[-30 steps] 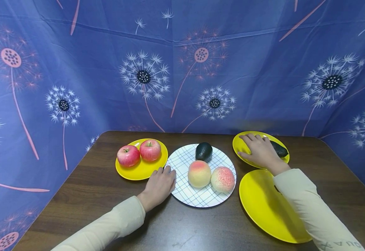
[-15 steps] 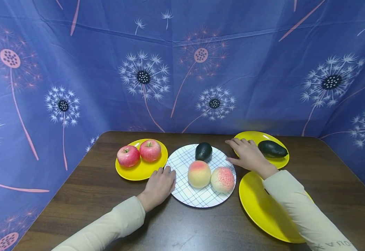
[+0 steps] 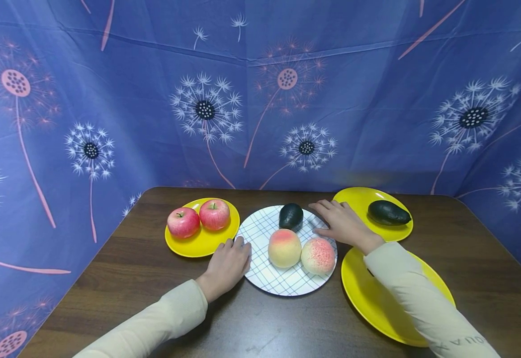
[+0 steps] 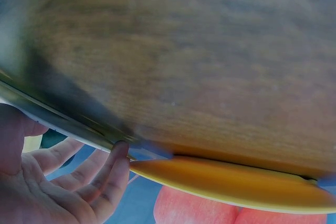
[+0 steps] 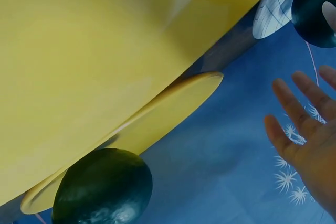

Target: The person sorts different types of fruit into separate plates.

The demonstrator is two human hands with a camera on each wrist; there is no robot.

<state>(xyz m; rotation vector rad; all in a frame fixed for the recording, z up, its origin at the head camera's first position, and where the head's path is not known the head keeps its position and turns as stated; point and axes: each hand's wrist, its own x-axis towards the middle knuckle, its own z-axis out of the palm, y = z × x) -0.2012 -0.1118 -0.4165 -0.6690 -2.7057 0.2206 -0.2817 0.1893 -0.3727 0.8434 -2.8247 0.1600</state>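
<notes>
A white plate with a blue grid (image 3: 260,271) holds a dark avocado (image 3: 290,217), a yellow-pink peach (image 3: 284,248) and a speckled pink peach (image 3: 317,256). My left hand (image 3: 227,263) rests at this plate's left rim, its fingers loosely bent; in the left wrist view fingertips (image 4: 120,149) lie right at the rim. Over the plate's back right edge hovers my right hand (image 3: 343,223), fingers spread and nothing in them, a little right of the avocado. The right wrist view shows this hand's palm (image 5: 320,156) bare.
Left, a yellow plate (image 3: 202,247) bears two red apples (image 3: 183,222). At the back right a second yellow plate (image 3: 354,198) holds another avocado (image 3: 389,213). A larger yellow plate (image 3: 368,303) lies under my right forearm. A blue dandelion curtain (image 3: 354,99) hangs behind the table.
My right hand has moved left, from over the back right yellow plate beside its avocado to the grid plate's right edge. That avocado stays on its plate. The left hand has not moved.
</notes>
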